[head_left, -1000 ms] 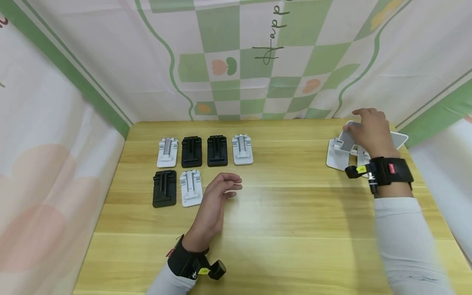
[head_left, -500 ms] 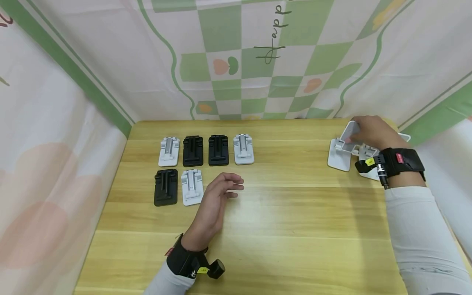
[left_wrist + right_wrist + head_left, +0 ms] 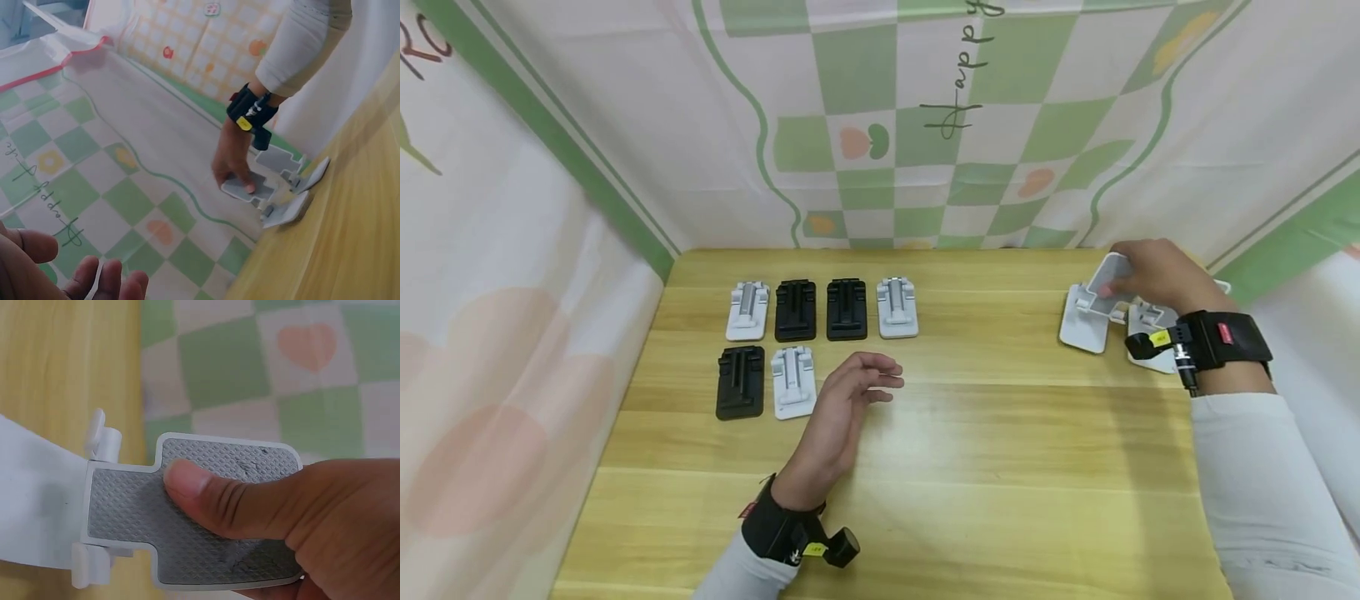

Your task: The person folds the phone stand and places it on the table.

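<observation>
At the table's far right, my right hand (image 3: 1163,273) pinches the raised plate of a white foldable phone stand (image 3: 1083,321). In the right wrist view the thumb (image 3: 200,490) presses on the plate's grey textured pad (image 3: 125,503); the other fingers are mostly hidden behind it. A second unfolded white phone stand (image 3: 1153,315) stands right beside it, partly covered by my hand and wrist strap. My left hand (image 3: 838,408) is held loosely over the table with relaxed fingers and nothing in it. Nearest to it lies a folded white phone stand (image 3: 792,385).
Several more folded phone stands lie at the left in two rows, including a black stand (image 3: 741,383), a white stand (image 3: 747,311) and another white stand (image 3: 897,308). A patterned curtain (image 3: 925,192) rises along the wooden table's (image 3: 985,467) back edge.
My right hand has moved down and right from above the stand, and its thumb and fingers have taken hold of the raised plate. The left hand has stayed in place.
</observation>
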`<action>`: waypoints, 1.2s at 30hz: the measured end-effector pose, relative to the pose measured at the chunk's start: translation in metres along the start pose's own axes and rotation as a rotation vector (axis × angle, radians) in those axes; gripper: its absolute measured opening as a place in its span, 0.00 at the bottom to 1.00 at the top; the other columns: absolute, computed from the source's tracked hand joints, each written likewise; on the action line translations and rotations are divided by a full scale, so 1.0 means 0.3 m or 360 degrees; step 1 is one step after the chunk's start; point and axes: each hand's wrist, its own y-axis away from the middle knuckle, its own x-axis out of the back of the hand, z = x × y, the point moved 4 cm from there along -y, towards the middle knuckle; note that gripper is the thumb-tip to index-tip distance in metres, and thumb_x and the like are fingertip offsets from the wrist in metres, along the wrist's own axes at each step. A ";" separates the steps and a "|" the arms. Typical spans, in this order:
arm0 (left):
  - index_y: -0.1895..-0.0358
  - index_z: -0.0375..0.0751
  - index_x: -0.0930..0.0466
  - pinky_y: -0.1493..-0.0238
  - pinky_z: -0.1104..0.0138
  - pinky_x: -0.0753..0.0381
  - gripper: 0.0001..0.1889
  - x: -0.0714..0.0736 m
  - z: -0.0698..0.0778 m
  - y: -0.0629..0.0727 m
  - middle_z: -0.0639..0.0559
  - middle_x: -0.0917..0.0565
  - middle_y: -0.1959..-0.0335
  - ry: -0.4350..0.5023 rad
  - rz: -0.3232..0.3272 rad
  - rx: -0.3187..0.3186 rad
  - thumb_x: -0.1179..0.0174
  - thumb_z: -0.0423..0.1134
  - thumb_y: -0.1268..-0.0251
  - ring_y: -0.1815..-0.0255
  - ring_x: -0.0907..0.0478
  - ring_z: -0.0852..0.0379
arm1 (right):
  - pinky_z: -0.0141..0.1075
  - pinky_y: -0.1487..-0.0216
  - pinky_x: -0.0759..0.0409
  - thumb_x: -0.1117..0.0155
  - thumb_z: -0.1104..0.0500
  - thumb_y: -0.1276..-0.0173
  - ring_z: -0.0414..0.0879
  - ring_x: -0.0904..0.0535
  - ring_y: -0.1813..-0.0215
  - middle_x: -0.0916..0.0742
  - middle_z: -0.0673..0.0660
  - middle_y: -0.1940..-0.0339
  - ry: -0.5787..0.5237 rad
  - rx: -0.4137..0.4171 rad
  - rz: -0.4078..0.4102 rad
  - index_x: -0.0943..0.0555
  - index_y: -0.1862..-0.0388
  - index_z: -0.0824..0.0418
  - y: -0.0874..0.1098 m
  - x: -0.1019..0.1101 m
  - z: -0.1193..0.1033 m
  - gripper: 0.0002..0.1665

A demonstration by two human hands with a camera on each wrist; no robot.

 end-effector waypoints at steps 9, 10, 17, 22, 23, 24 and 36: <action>0.28 0.26 0.35 0.19 0.55 0.37 0.24 -0.056 -0.020 -0.002 0.33 0.29 0.27 0.0313 -0.0172 0.0007 0.66 0.35 0.17 0.23 0.33 0.43 | 0.43 0.61 0.21 0.25 0.55 0.33 0.52 0.19 0.60 0.12 0.62 0.58 -0.0038 0.0266 0.0146 0.17 0.49 0.64 0.096 0.045 -0.284 0.19; 0.27 0.27 0.36 0.19 0.55 0.37 0.24 -0.058 -0.022 -0.002 0.33 0.29 0.26 0.0310 -0.0178 0.0017 0.66 0.36 0.16 0.22 0.33 0.43 | 0.40 0.63 0.23 0.25 0.54 0.34 0.50 0.20 0.63 0.11 0.60 0.61 -0.0032 0.0300 0.0155 0.17 0.51 0.62 0.110 0.046 -0.324 0.18; 0.23 0.29 0.40 0.18 0.52 0.38 0.27 -0.069 -0.032 0.002 0.32 0.33 0.23 0.0255 -0.0232 0.0038 0.68 0.43 0.14 0.20 0.37 0.40 | 0.32 0.70 0.28 0.21 0.54 0.38 0.44 0.25 0.70 0.13 0.50 0.68 -0.0066 0.0510 0.0207 0.16 0.55 0.56 0.211 0.045 -0.570 0.16; 0.22 0.30 0.43 0.20 0.51 0.36 0.28 -0.086 -0.052 0.000 0.32 0.35 0.22 0.0189 -0.0283 0.0106 0.68 0.44 0.14 0.21 0.36 0.40 | 0.31 0.71 0.26 0.21 0.55 0.40 0.41 0.25 0.73 0.14 0.48 0.71 -0.0170 0.0627 0.0182 0.17 0.58 0.55 0.261 0.026 -0.677 0.15; 0.22 0.30 0.43 0.20 0.50 0.35 0.28 -0.090 -0.057 0.000 0.33 0.35 0.22 0.0177 -0.0299 0.0119 0.68 0.44 0.14 0.21 0.36 0.40 | 0.30 0.71 0.26 0.21 0.55 0.39 0.40 0.25 0.73 0.14 0.47 0.71 -0.0185 0.0647 0.0169 0.17 0.58 0.55 0.267 0.020 -0.694 0.15; 0.21 0.31 0.44 0.21 0.50 0.34 0.28 -0.094 -0.061 -0.001 0.34 0.35 0.22 0.0169 -0.0314 0.0138 0.68 0.44 0.14 0.21 0.36 0.41 | 0.30 0.71 0.25 0.21 0.54 0.39 0.40 0.25 0.73 0.14 0.47 0.71 -0.0204 0.0668 0.0156 0.17 0.57 0.55 0.273 0.014 -0.709 0.15; 0.19 0.33 0.51 0.28 0.55 0.26 0.29 -0.135 -0.100 0.000 0.38 0.36 0.21 0.0285 -0.0458 0.0281 0.59 0.29 0.19 0.22 0.36 0.40 | 0.31 0.67 0.21 0.22 0.49 0.39 0.36 0.22 0.69 0.12 0.45 0.66 -0.0245 0.0858 0.0154 0.15 0.52 0.56 0.332 -0.032 -0.828 0.20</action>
